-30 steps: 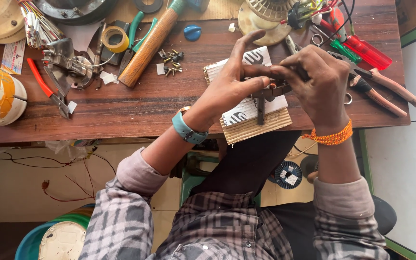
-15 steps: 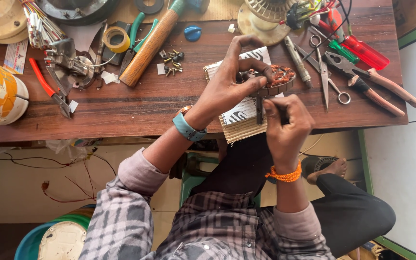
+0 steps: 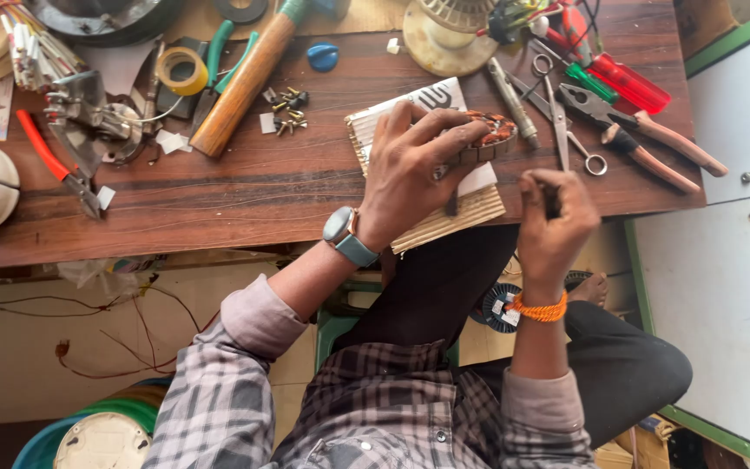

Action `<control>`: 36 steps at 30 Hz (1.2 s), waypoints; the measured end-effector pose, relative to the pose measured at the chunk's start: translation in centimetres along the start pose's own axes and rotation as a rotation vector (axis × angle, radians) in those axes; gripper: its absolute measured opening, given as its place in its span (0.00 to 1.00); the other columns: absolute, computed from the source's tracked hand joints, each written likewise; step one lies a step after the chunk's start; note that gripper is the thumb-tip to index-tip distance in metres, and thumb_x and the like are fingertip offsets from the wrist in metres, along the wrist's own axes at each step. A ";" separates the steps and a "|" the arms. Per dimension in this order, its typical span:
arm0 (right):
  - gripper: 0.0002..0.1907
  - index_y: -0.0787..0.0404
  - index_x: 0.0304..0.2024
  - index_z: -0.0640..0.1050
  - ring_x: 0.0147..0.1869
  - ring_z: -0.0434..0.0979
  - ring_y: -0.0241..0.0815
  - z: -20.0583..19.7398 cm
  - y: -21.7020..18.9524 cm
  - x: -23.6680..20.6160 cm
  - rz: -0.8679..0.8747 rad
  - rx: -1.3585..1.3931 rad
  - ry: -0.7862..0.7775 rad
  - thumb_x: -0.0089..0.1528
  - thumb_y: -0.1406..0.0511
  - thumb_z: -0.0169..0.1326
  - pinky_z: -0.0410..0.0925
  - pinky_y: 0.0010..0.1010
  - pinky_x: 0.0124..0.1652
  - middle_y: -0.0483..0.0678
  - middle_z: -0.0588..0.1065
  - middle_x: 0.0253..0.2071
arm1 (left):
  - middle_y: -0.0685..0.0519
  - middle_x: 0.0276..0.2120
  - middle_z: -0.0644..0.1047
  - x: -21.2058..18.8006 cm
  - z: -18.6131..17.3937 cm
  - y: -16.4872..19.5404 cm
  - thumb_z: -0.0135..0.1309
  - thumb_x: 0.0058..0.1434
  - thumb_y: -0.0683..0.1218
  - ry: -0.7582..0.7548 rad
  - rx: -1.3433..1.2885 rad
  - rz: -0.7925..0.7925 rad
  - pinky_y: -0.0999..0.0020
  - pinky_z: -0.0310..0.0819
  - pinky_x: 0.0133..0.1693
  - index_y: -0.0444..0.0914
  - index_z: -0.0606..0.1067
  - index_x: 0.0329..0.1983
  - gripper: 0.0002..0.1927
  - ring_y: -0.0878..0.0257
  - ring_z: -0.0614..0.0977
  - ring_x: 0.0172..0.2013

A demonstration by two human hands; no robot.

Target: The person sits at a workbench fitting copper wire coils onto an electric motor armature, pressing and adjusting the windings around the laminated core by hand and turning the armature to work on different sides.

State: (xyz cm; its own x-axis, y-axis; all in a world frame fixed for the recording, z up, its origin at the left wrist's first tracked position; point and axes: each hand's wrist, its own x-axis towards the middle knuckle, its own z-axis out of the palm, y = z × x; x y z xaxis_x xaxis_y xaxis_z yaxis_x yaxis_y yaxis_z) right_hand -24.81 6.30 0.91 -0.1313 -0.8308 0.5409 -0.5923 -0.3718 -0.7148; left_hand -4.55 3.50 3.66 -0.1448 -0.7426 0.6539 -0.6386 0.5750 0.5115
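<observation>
Progress: early | left hand (image 3: 410, 169) grasps copper-wound stator (image 3: 488, 135) on cardboard pad (image 3: 444, 217) | right hand (image 3: 553, 217) pinches small dark tool (image 3: 552, 201) | winding work unfinished.

hands (image 3: 410, 174): 2 | pliers (image 3: 644, 130): 2 | scissors (image 3: 562, 126): 1 | red screwdrivers (image 3: 627, 80): 1 | hammers (image 3: 245, 78): 1 | tape rolls (image 3: 180, 71): 1

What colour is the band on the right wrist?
Orange: a thin cord-like band just below the right hand, clearest in the head view.
</observation>
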 end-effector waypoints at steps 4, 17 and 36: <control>0.08 0.65 0.43 0.79 0.37 0.73 0.35 -1.3 -0.6 2.5 -0.135 -0.026 -0.022 0.72 0.67 0.65 0.64 0.27 0.38 0.47 0.75 0.35 | 0.63 0.49 0.79 0.1 -0.2 -0.2 0.70 0.55 0.47 -0.005 -0.015 0.003 0.61 0.69 0.51 0.49 0.81 0.54 0.21 0.60 0.72 0.44; 0.09 0.65 0.41 0.80 0.34 0.77 0.40 0.9 -2.6 9.7 -0.483 -0.053 -0.321 0.69 0.68 0.68 0.68 0.31 0.35 0.48 0.76 0.35 | 0.52 0.51 0.81 0.8 -1.3 -1.0 0.69 0.59 0.52 -0.135 -0.321 -0.106 0.60 0.67 0.58 0.42 0.61 0.70 0.41 0.59 0.76 0.52; 0.09 0.64 0.41 0.78 0.33 0.74 0.39 0.2 -4.2 5.9 -0.382 0.005 -0.303 0.69 0.68 0.68 0.65 0.30 0.34 0.49 0.73 0.34 | 0.52 0.46 0.84 2.6 -1.9 -1.4 0.62 0.65 0.40 -0.279 -0.860 -0.372 0.64 0.81 0.53 0.43 0.62 0.71 0.33 0.63 0.86 0.51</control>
State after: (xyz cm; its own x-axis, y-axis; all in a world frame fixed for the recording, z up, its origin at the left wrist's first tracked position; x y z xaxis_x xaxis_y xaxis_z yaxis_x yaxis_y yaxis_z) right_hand -22.96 2.92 7.05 0.3326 -0.7176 0.6119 -0.5491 -0.6749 -0.4930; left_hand -2.58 1.38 5.73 -0.2895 -0.9185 0.2695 0.0736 0.2593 0.9630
